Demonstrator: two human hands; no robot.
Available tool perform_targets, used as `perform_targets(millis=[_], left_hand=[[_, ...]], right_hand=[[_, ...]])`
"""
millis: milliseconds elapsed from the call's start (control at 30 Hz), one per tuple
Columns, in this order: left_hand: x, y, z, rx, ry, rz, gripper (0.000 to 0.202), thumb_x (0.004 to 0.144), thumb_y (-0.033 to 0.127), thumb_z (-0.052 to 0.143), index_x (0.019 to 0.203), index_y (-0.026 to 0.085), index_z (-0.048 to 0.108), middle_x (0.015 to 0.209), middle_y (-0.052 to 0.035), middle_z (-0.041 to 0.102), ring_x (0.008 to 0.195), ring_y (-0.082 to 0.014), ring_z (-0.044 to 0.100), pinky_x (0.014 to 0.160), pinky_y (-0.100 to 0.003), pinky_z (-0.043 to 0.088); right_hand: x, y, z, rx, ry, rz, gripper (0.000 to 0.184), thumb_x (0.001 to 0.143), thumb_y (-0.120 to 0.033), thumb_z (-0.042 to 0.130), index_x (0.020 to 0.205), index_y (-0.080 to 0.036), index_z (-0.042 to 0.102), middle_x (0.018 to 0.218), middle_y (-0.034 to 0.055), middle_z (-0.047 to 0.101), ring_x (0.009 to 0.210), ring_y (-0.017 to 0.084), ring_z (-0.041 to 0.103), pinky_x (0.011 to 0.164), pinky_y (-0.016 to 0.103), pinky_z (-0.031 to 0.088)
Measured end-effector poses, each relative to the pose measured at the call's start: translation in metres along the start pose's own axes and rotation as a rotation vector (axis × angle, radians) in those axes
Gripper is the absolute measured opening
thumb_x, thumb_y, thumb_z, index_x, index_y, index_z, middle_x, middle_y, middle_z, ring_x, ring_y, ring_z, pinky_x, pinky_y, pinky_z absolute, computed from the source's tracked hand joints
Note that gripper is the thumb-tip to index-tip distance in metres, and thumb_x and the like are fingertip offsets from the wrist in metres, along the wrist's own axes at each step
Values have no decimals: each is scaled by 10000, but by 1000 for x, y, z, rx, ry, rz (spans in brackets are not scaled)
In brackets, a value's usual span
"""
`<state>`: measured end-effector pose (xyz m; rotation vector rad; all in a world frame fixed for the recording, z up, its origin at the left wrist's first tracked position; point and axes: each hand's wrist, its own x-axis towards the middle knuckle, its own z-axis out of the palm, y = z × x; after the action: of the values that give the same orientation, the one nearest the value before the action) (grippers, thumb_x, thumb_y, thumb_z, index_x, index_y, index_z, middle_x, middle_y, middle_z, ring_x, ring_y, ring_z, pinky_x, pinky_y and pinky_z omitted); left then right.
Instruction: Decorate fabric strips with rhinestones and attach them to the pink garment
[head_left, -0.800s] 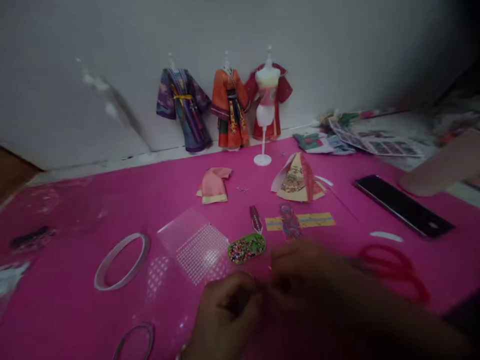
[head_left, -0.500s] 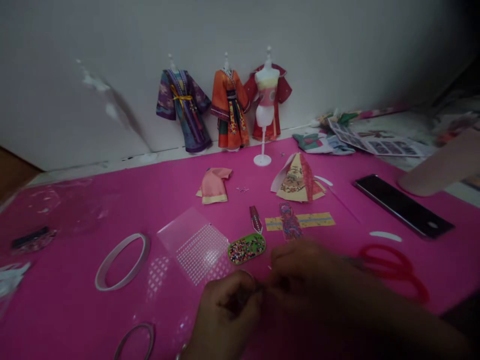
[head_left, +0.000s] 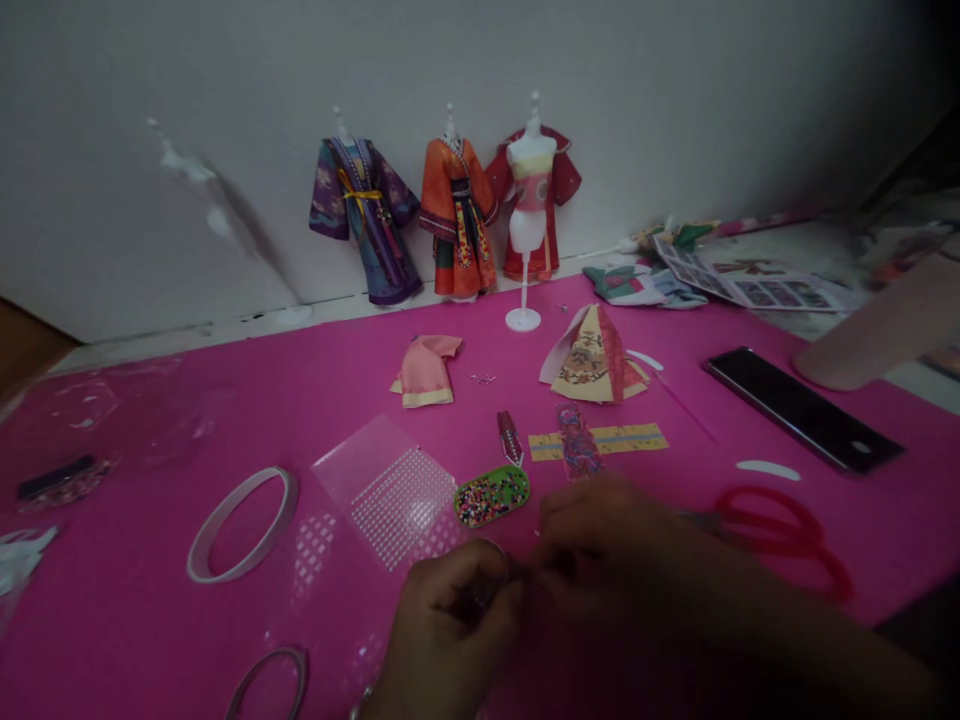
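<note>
My left hand [head_left: 457,620] and my right hand [head_left: 600,545] meet fingertip to fingertip near the front of the pink mat. Both are closed in a pinch; whatever lies between the fingers is small, dark and too blurred to name. Just beyond them sits a green oval tray [head_left: 517,487] of mixed beads, with a narrow dark-red patterned fabric piece [head_left: 509,436] touching its far side. A yellow strip [head_left: 634,438] lies beyond my right hand, crossed by a purple-red patterned piece [head_left: 577,442]. Left of the tray is a clear sheet of stick-on gems [head_left: 401,505].
Red-handled scissors [head_left: 772,520] lie beside my right forearm. A black phone [head_left: 802,410] is at right. A pink doll top [head_left: 429,370] and a doll skirt [head_left: 592,360] lie farther back. Behind stand dressed doll forms and a white mannequin [head_left: 529,230]. Tape rolls [head_left: 202,545] are at left.
The view has shifted very slightly. My hands stay pinched together in nearly the same place, and the things on the mat lie as before.
</note>
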<state>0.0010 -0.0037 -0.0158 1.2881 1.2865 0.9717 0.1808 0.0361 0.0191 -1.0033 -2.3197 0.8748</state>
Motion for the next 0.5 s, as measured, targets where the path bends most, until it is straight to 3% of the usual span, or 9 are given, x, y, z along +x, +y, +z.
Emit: perform_targets(millis=[500], left_hand=[[1,-5,-2,-72,-12,63,169,726,215,606,562,184,579,543,40,485,508,-90,421,464,-176,355]], right_hand=[[4,5,-5,138,76,-43,185,646,-16,622,697,-179,693,600,-79,590,541,40,491,545,154,347]])
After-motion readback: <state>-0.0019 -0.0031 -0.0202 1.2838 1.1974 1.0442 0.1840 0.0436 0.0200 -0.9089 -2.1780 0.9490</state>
